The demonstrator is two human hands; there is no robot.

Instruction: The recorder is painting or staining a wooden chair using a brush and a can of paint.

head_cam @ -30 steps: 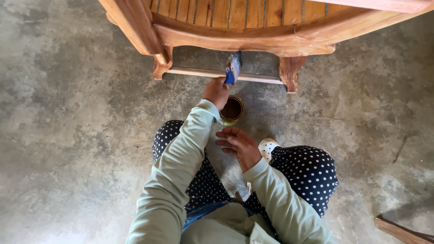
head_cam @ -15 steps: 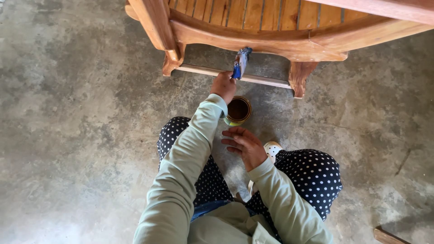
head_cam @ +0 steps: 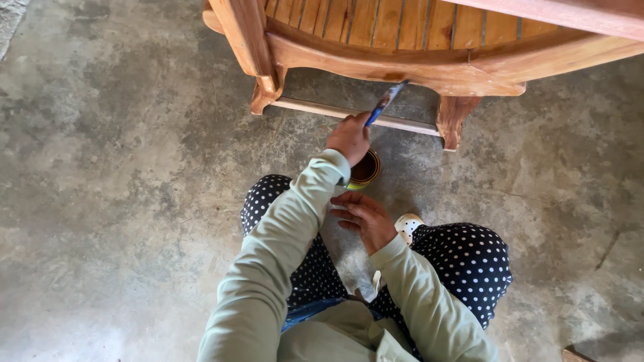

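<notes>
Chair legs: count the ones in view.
2. One chair leg is left of the brush; the other chair leg is right of it. The rear ones may lie beyond the frame.

Head camera looks steeply down, near, over lap onto concrete floor (head_cam: 100, 201).

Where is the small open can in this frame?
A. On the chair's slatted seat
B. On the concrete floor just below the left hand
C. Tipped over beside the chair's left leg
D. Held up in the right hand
B: the can stands upright on the floor, right under the left hand that holds the brush; the right hand is empty.
</notes>
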